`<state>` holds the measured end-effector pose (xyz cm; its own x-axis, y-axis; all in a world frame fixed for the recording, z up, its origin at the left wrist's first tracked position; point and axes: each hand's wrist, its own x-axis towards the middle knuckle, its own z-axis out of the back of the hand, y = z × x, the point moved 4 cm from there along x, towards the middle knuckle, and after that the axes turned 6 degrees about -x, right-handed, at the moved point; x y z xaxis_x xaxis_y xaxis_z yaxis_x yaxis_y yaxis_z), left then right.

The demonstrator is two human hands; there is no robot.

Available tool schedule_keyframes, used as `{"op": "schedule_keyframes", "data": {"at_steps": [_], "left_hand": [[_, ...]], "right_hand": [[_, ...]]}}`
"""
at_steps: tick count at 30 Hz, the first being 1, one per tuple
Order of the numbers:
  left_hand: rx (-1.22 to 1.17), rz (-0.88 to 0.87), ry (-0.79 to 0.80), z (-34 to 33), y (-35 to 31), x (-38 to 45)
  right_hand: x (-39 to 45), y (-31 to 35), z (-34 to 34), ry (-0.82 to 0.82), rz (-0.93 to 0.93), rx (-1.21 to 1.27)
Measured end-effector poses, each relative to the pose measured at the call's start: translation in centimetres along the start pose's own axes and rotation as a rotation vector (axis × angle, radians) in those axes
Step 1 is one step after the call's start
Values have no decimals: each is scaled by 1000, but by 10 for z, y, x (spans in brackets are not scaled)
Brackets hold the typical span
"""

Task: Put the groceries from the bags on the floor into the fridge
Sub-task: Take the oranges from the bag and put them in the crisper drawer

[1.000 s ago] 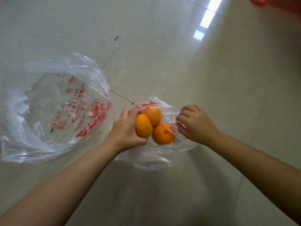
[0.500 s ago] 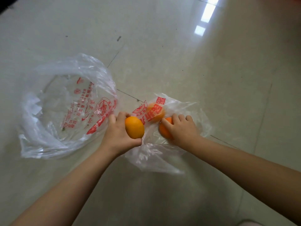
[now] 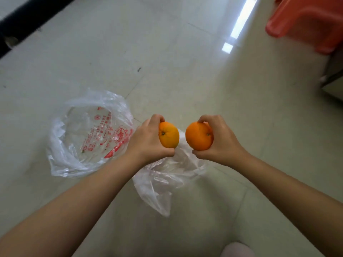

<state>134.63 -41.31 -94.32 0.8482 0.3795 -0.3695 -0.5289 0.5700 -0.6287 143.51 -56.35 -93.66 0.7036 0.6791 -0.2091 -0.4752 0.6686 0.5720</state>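
My left hand (image 3: pixel 146 140) grips a yellow-orange orange (image 3: pixel 169 135), lifted above the floor. My right hand (image 3: pixel 221 140) grips a second, deeper orange orange (image 3: pixel 198 136) at the same height, a small gap between the two fruits. Below them a crumpled clear plastic bag (image 3: pixel 163 175) lies on the tiled floor, partly hidden by my hands; I cannot tell what is left inside it. A larger clear bag with red print (image 3: pixel 87 134) lies open on the floor to the left.
A red plastic stool (image 3: pixel 306 23) stands at the top right, with a cabinet edge (image 3: pixel 334 84) below it. A dark baseboard (image 3: pixel 31 17) runs along the top left. A pale knee (image 3: pixel 237 249) shows at the bottom edge.
Both hands have risen out of the small bag, each with an orange. My right hand took hold of its orange half a second ago. The view has pulled back and tilted up.
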Motion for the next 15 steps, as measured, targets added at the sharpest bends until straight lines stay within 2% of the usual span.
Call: {"op": "schedule_keyframes", "data": {"at_steps": [5,9,15], "left_hand": [[59,-78,-21,90,-125,-41],[93,-166,29,164,-252,-88],[241,-442,113,260,-486,-177]], "right_hand": [[-53,45,132,-58,-131,22],[-115,86,268,-103,-215,-23],[-226,161,499,-358,-304,-36]]}}
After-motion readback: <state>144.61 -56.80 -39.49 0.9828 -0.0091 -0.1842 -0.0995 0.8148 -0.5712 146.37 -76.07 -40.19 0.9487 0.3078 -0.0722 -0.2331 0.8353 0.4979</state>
